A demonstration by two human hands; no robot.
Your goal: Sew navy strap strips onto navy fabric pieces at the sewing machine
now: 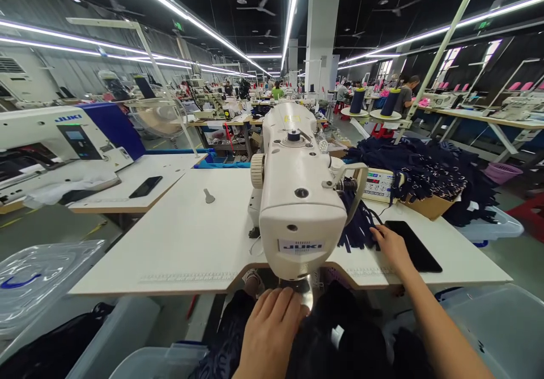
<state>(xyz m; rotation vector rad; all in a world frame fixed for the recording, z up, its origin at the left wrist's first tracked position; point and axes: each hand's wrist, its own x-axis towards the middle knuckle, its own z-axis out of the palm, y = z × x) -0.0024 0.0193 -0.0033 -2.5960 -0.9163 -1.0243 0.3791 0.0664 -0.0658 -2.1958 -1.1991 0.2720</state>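
Note:
A white JUKI sewing machine (304, 197) stands in front of me, its head pointing toward me. My left hand (272, 328) is just below the head, by the shiny metal plate (306, 297). Its fingers are bent and pressed together over dark cloth (340, 333) with a small white label; the fingertips are partly hidden. On the right of the table, my right hand (391, 246) pinches a thin navy strap (374, 216) at the edge of a bundle of navy straps (357, 231). A black tablet (414, 246) lies beside that hand.
A control box (378, 185) and a large heap of navy straps (416, 169) are behind the right hand. Clear plastic bins (501, 322) stand low on both sides. A flat metal piece (209, 196) lies on the white tabletop (191, 231). Another JUKI machine (63, 141) is at left.

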